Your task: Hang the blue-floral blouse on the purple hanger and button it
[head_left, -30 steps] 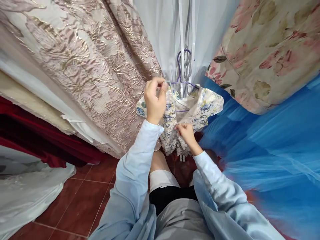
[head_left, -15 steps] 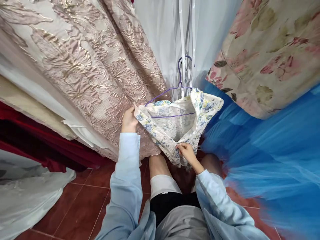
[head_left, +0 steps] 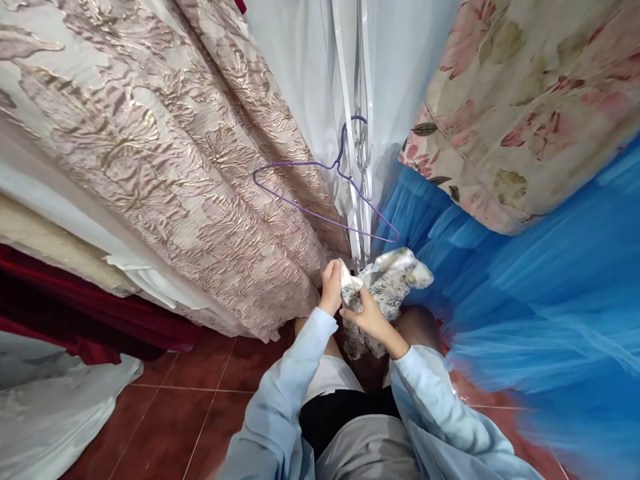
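A white blouse (head_left: pixel 395 273) with a blue and yellow floral print hangs crumpled from my hands, its shape folded in on itself. My left hand (head_left: pixel 331 288) pinches a bunched edge of it. Close beside, my right hand (head_left: pixel 371 317) grips the same cloth, with its thumb apart from the fingers and part of the fingertips hidden by fabric. Just above, a bare purple hanger (head_left: pixel 325 213) hooks onto a white metal stand (head_left: pixel 340 53) and tilts down to the right.
A pink and gold brocade fabric (head_left: pixel 150 147) hangs at the left, beside dark red cloth (head_left: pixel 90 307). To the right are a floral cloth (head_left: pixel 520 120) and blue tulle (head_left: pixel 540 293). White fabric (head_left: pixel 410 47) hangs behind the stand. Red tiles (head_left: pixel 190 407) cover the floor.
The blouse has come off the purple hanger and dropped lower, now bunched. My left hand has moved right, close to my right hand. The hanger has swung and tilted.
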Demonstrator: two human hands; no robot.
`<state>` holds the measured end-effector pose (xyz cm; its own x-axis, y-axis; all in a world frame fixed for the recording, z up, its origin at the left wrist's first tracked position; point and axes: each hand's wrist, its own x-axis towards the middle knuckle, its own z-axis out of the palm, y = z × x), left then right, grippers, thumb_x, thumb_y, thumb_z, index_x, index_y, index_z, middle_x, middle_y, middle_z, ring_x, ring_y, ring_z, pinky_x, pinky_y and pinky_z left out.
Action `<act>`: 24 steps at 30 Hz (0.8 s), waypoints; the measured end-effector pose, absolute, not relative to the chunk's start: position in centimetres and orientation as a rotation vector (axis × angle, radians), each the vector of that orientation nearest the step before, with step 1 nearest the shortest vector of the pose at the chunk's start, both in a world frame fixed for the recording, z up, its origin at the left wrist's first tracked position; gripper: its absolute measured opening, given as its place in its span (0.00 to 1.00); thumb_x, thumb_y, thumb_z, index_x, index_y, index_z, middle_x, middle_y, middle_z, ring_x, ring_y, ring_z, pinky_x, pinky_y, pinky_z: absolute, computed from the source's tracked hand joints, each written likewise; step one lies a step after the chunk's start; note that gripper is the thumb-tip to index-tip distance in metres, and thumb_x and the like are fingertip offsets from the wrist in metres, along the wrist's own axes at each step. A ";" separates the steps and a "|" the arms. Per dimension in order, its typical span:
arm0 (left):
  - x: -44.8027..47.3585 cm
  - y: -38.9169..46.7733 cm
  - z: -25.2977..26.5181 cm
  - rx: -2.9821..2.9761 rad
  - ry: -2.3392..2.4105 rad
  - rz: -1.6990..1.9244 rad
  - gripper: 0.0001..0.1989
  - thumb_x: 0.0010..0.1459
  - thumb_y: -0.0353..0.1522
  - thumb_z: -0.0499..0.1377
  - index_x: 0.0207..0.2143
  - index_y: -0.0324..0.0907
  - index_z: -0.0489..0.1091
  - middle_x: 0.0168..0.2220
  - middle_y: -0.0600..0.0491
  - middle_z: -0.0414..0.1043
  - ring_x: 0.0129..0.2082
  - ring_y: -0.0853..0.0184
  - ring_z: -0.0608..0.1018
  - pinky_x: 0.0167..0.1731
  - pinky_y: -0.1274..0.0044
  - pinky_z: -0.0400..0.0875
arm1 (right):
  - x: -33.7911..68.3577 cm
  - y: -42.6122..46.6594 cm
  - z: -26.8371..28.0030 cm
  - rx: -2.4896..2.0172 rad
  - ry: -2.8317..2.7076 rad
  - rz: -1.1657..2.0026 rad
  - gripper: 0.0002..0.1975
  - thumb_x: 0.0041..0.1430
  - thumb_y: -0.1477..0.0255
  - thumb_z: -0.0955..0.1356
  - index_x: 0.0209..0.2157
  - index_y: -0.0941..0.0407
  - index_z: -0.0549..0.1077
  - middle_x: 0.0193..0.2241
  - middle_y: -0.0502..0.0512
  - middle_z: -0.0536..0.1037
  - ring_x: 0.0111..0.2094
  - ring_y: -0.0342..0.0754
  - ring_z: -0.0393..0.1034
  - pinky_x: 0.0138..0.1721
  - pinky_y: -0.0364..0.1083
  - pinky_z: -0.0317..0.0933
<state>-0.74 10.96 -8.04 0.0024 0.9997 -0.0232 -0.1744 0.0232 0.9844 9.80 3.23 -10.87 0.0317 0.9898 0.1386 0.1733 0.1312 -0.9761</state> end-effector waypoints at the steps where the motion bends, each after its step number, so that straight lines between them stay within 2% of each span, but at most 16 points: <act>1: -0.1 10.4 -7.9 1.150 1.081 1.286 0.21 0.61 0.52 0.58 0.35 0.43 0.67 0.26 0.56 0.64 0.26 0.69 0.68 0.29 0.78 0.65 | 10.2 3.0 -10.3 -1.247 -1.394 1.008 0.25 0.48 0.68 0.73 0.49 0.57 0.71 0.46 0.60 0.78 0.47 0.56 0.72 0.48 0.50 0.65; 3: 0.6 9.4 -7.0 1.360 1.005 1.241 0.20 0.61 0.51 0.59 0.38 0.43 0.68 0.28 0.55 0.66 0.28 0.68 0.69 0.30 0.77 0.65 | 11.4 2.5 -9.1 -1.265 -1.409 1.051 0.15 0.53 0.67 0.71 0.42 0.57 0.73 0.40 0.58 0.79 0.41 0.54 0.73 0.45 0.49 0.65; 5: 0.8 8.7 -5.9 1.518 0.878 1.084 0.20 0.61 0.50 0.60 0.38 0.43 0.68 0.30 0.54 0.67 0.30 0.67 0.70 0.34 0.76 0.66 | 12.9 2.0 -7.5 -1.301 -1.450 1.051 0.09 0.57 0.67 0.68 0.38 0.57 0.72 0.35 0.56 0.79 0.36 0.52 0.72 0.40 0.48 0.64; 9: 0.4 7.7 -5.7 1.573 0.639 0.836 0.27 0.59 0.56 0.59 0.43 0.42 0.69 0.38 0.49 0.71 0.40 0.62 0.74 0.46 0.73 0.69 | 16.3 0.9 -4.0 -1.247 -1.748 0.979 0.08 0.62 0.70 0.64 0.41 0.57 0.71 0.35 0.55 0.78 0.34 0.51 0.71 0.38 0.46 0.62; 12: 0.1 6.3 -7.7 1.495 0.576 0.682 0.33 0.54 0.60 0.61 0.46 0.41 0.72 0.43 0.47 0.74 0.46 0.59 0.75 0.51 0.70 0.69 | 18.7 0.3 -1.4 -1.194 -1.899 0.912 0.07 0.66 0.69 0.62 0.38 0.55 0.70 0.31 0.54 0.77 0.32 0.49 0.70 0.35 0.45 0.62; 14: -0.2 5.1 -9.2 1.471 0.619 0.562 0.32 0.52 0.57 0.65 0.44 0.39 0.74 0.41 0.47 0.76 0.44 0.58 0.76 0.49 0.69 0.70 | 20.6 0.1 0.2 -1.218 -1.933 0.825 0.10 0.68 0.67 0.62 0.36 0.55 0.71 0.28 0.52 0.77 0.29 0.47 0.69 0.32 0.43 0.61; 17: -1.2 3.9 -10.0 1.533 0.763 0.539 0.26 0.54 0.52 0.66 0.39 0.38 0.77 0.37 0.47 0.77 0.38 0.58 0.76 0.42 0.69 0.72 | 23.9 0.4 2.5 -1.233 -1.906 0.607 0.10 0.67 0.68 0.64 0.39 0.54 0.77 0.33 0.54 0.81 0.31 0.48 0.73 0.34 0.44 0.64; 20: -2.5 3.5 -8.8 1.635 0.844 0.722 0.22 0.55 0.49 0.65 0.40 0.40 0.78 0.42 0.46 0.77 0.42 0.56 0.76 0.45 0.69 0.71 | 26.7 2.1 4.8 -1.214 -1.742 0.333 0.09 0.62 0.71 0.67 0.40 0.52 0.81 0.36 0.54 0.83 0.35 0.51 0.76 0.38 0.46 0.66; 24: -3.8 3.2 -5.5 1.628 0.910 0.812 0.21 0.55 0.50 0.64 0.35 0.40 0.77 0.33 0.49 0.73 0.34 0.60 0.73 0.37 0.71 0.71 | 28.0 7.5 7.5 -1.114 -1.494 0.166 0.07 0.58 0.74 0.69 0.33 0.55 0.81 0.33 0.57 0.82 0.35 0.49 0.74 0.38 0.46 0.65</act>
<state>-3.80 3.24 -5.47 0.4799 0.8751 0.0618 0.1609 -0.1571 0.9744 28.01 7.52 7.46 0.1634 0.7009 0.6943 0.5314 0.5304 -0.6605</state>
